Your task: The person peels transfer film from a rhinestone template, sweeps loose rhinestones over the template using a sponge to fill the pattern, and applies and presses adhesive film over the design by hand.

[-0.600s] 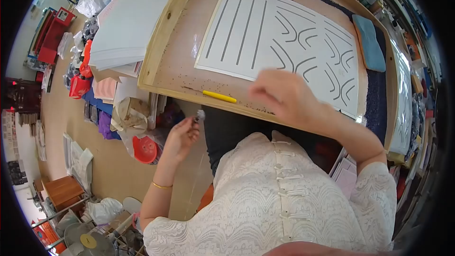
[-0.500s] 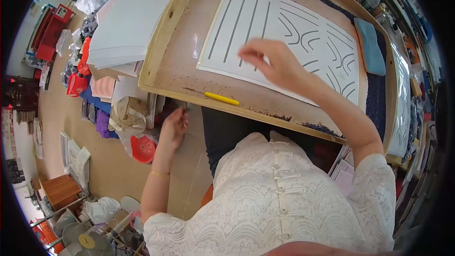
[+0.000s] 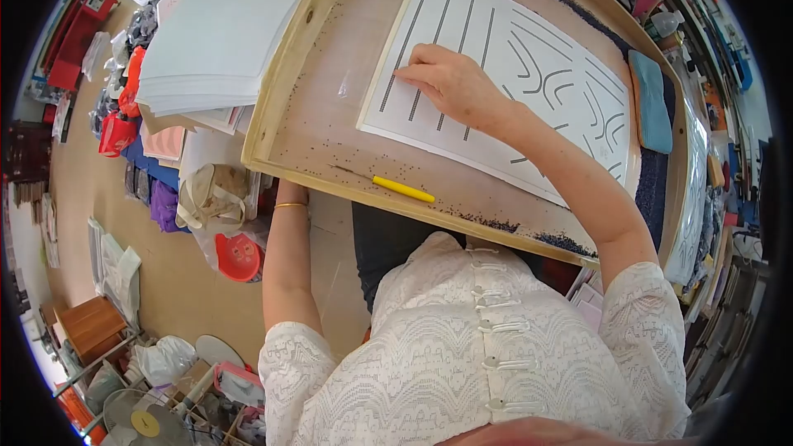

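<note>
My right hand (image 3: 450, 87) rests over the left part of a white sheet (image 3: 384, 116) printed with dark straight and curved lines. Its thumb and index finger are pinched together at one of the straight lines; whatever lies between them is too small to make out. The sheet lies in a wooden-framed tray (image 3: 347, 188). A yellow-handled tool (image 3: 403, 189) with a thin dark tip lies near the tray's front edge. My left forearm reaches under the front left corner of the tray, whose frame hides the fingers.
A blue pad (image 3: 650, 103) lies at the tray's right side, by dark granules (image 3: 652, 190). Stacked large white sheets (image 3: 219, 41) stand left of the tray. Below them are a beige bag (image 3: 216, 196) and a red basket (image 3: 239, 257). A fan (image 3: 144, 423) is at the lower left.
My right hand has moved left and up across the sheet. My left hand, which held something small beside the tray, has gone forward under the tray's edge. The whole view has shifted slightly.
</note>
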`<state>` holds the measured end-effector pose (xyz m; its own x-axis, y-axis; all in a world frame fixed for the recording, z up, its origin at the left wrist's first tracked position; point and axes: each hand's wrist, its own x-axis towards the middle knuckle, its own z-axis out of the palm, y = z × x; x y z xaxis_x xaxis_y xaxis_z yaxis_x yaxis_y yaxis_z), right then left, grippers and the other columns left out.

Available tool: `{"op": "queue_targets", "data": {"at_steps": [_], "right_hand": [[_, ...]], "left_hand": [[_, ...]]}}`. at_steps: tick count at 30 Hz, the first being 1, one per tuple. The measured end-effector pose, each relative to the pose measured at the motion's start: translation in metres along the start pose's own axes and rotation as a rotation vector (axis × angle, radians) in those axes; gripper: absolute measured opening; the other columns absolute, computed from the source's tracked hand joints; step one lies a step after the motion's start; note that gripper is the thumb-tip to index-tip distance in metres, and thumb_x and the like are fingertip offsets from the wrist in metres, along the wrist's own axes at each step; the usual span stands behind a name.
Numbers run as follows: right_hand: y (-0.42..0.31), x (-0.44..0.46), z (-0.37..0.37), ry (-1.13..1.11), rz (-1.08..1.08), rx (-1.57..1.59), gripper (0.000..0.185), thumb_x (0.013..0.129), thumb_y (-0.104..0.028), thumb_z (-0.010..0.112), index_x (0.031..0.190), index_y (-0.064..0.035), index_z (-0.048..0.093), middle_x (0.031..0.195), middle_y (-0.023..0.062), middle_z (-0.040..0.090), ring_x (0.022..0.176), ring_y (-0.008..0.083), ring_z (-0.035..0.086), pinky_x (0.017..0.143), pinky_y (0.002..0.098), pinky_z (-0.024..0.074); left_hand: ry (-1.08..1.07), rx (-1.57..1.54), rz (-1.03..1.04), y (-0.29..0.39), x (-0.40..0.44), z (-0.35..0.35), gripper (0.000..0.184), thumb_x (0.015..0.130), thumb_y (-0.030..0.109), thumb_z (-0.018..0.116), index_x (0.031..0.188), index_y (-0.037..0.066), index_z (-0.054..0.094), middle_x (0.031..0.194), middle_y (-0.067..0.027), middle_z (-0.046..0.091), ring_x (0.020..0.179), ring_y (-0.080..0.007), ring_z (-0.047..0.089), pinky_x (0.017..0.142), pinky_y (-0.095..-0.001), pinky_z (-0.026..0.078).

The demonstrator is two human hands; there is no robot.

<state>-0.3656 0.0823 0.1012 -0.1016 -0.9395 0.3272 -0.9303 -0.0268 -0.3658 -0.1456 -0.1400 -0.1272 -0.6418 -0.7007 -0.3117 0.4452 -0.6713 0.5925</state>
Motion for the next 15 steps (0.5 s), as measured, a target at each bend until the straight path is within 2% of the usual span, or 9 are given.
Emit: {"op": "queue_targets", "data": {"at_steps": [8,11,15], "right_hand": [[-0.005,-0.009,0.000,0.016,-0.028,-0.062,0.020,0.087,-0.001,0.068,0.106,-0.0055,0.072,0.096,0.0086,0.061,0.087,0.0269,0.063,0.075,0.0372,0.0544],[-0.029,-0.022,-0.002,0.041,-0.060,0.123,0.023,0.084,0.000,0.069,0.106,-0.0055,0.072,0.095,0.0089,0.060,0.086,0.0279,0.063,0.073,0.0378,0.0547],[-0.069,-0.042,-0.009,-0.046,-0.007,0.326,0.009,0.086,-0.006,0.072,0.093,-0.0050,0.067,0.092,0.0079,0.061,0.082,0.0275,0.063,0.069,0.0397,0.0534]], "left_hand": [[0.013,0.038,-0.035,-0.014,-0.008,-0.003,0.035,0.105,0.027,0.057,0.130,0.003,0.060,0.120,-0.0082,0.065,0.104,-0.0195,0.063,0.091,-0.0358,0.052],[0.026,0.067,-0.084,-0.028,-0.034,-0.009,0.036,0.105,0.027,0.056,0.130,0.002,0.060,0.120,-0.0083,0.065,0.104,-0.0196,0.063,0.091,-0.0359,0.051],[0.052,0.113,-0.150,-0.044,-0.079,-0.016,0.036,0.105,0.027,0.056,0.130,0.002,0.059,0.120,-0.0086,0.065,0.104,-0.0198,0.063,0.091,-0.0360,0.051]]}}
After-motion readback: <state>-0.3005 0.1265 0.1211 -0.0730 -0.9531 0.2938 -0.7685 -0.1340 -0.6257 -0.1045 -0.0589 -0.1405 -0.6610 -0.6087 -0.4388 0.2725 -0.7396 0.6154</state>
